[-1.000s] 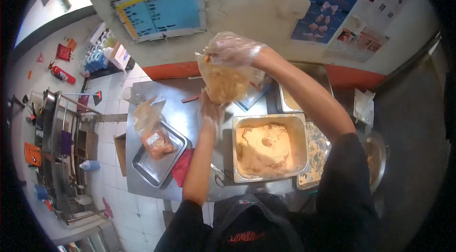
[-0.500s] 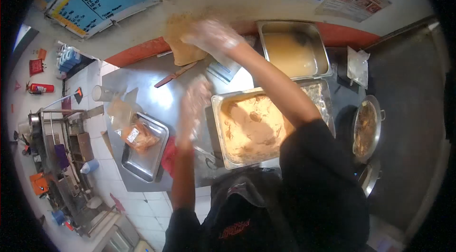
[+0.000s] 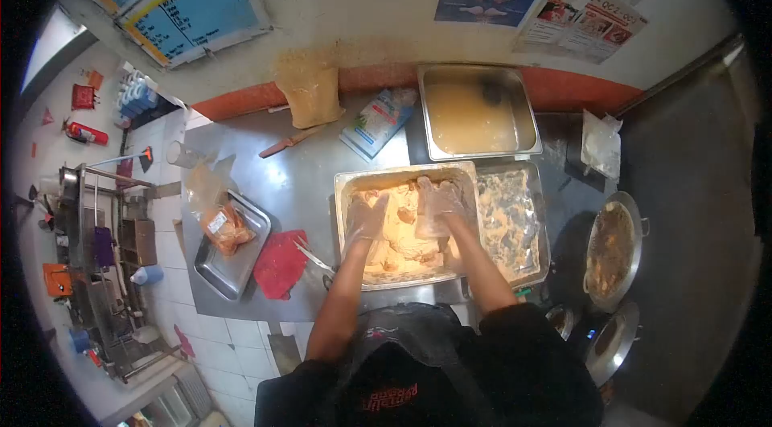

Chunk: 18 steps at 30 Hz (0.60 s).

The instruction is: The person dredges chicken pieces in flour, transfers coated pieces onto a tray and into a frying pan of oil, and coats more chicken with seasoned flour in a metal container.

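Observation:
A deep metal pan (image 3: 347, 178) holds pale orange flour (image 3: 398, 246) with some lumpy coated pieces (image 3: 406, 216) partly buried in it. Both hands wear clear plastic gloves. At the pan's left side, my left hand (image 3: 367, 219) rests in the flour with its fingers stretched forward. My right hand (image 3: 440, 210) lies in the flour on the right side, fingers extended and apart. The fingertips of both are partly covered by flour, and I see nothing gripped in either.
Behind stands a pan of cloudy yellowish liquid (image 3: 474, 109). A flour-dusted tray (image 3: 511, 222) adjoins on the right, with woks (image 3: 615, 254) beyond. Leftward lie tongs (image 3: 314, 254), a red cloth (image 3: 280, 266), a knife (image 3: 281, 145) and a metal tray (image 3: 233, 270) with bagged orange food (image 3: 227, 227).
My right hand has come back from near the brown bag by the wall, down into the flour. My left hand has moved right from over the table into the pan.

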Each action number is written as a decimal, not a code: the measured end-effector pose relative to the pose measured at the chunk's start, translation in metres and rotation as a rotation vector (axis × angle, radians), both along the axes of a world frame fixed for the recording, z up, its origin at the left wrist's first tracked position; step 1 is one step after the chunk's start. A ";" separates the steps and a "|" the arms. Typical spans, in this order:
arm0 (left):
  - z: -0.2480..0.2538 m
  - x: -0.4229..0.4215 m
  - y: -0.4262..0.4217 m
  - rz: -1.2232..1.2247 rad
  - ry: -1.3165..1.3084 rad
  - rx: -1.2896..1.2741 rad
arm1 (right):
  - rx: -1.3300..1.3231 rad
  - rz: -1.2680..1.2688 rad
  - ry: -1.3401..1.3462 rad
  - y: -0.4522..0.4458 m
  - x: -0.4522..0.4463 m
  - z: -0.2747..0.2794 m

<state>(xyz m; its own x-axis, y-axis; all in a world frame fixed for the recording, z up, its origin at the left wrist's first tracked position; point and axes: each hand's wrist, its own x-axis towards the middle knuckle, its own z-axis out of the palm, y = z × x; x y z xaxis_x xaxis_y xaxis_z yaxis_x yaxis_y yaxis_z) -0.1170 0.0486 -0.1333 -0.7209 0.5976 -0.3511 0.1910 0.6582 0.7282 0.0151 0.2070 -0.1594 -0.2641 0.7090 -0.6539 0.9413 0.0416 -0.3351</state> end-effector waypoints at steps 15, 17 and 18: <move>0.034 -0.002 -0.001 -0.182 -0.369 0.065 | 0.095 0.732 0.268 -0.002 -0.005 0.063; 0.018 -0.003 0.005 -0.269 -0.302 -0.015 | 0.045 0.741 0.230 -0.005 -0.028 0.001; 0.024 -0.001 0.009 -0.337 -0.236 -0.019 | -0.070 0.707 0.203 -0.007 -0.039 -0.005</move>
